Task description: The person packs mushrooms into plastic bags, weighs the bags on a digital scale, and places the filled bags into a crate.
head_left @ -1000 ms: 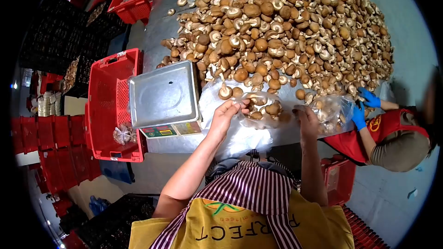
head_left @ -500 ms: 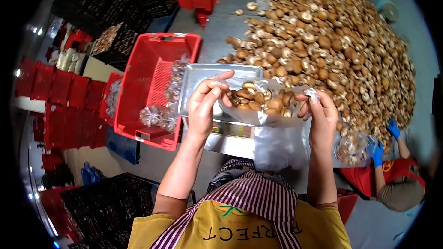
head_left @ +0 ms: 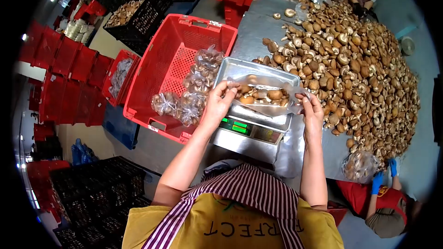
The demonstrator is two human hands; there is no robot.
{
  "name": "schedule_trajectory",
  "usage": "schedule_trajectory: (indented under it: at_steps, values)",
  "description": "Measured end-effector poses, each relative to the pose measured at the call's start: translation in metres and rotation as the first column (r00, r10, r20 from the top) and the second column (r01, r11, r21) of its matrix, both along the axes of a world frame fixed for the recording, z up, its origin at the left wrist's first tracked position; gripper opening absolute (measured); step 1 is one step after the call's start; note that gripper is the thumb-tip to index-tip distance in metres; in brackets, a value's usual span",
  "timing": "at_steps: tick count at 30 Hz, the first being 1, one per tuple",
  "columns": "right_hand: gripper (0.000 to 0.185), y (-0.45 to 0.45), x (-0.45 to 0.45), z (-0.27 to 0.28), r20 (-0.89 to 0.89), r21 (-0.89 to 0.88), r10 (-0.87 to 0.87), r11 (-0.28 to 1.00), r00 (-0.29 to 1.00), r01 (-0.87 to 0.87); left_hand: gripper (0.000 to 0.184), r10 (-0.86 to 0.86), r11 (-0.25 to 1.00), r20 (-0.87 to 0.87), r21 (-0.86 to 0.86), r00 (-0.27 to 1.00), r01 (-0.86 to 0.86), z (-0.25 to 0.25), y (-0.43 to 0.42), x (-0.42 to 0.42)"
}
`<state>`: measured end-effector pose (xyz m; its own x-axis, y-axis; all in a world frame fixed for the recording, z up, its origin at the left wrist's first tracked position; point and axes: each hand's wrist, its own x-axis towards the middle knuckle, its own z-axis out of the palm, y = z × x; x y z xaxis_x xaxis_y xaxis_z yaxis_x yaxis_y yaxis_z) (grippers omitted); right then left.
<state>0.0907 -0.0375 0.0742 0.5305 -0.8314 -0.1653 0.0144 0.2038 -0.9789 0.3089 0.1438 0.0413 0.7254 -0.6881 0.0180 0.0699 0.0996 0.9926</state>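
Observation:
A clear plastic bag of brown mushrooms point(head_left: 275, 95) hangs mouth-up between my two hands, over the metal tray point(head_left: 254, 66) of a weighing scale. My left hand point(head_left: 219, 103) pinches one side of the bag's rim. Its opposite side is gripped between the thumb and fingers of my right hand point(head_left: 310, 109). Whether the bag rests on the tray I cannot tell. Below the tray, the scale's green display point(head_left: 239, 127) is lit. Several filled, tied mushroom bags point(head_left: 194, 106) lie in the red crate point(head_left: 157, 62) left of the scale.
Loose mushrooms point(head_left: 364, 74) are heaped across the steel table point(head_left: 258, 20) to the right. A person in blue gloves point(head_left: 377, 182) handles mushrooms beside a filled bag point(head_left: 360, 166) at lower right. Others work at the top. Stacked red crates point(head_left: 69, 87) and black crates point(head_left: 97, 184) stand left.
The bag is lower, over the scale tray, with both hands still on its rim. The view has shifted, and the display now shows bright green.

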Motion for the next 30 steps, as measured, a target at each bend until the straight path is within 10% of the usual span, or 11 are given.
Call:
schedule_trajectory:
  at_steps: [8,26,30]
  values:
    - [0.042,0.019,-0.018,0.013,-0.185,-0.143,-0.146,0.982,0.972,0.121,0.021,0.028,0.965,0.445,0.220,0.895,-0.140,0.033,0.012,-0.001]
    - [0.038,0.021,-0.017,0.010,-0.206,-0.298,-0.175,0.948,0.963,0.108,0.024,0.019,0.989,0.340,0.134,0.940,-0.068,0.031,0.035,0.010]
    - [0.027,0.025,-0.003,0.023,-0.455,-0.435,-0.187,0.900,0.871,-0.034,0.027,-0.038,0.977,0.295,0.212,0.955,-0.027,0.030,0.030,0.010]
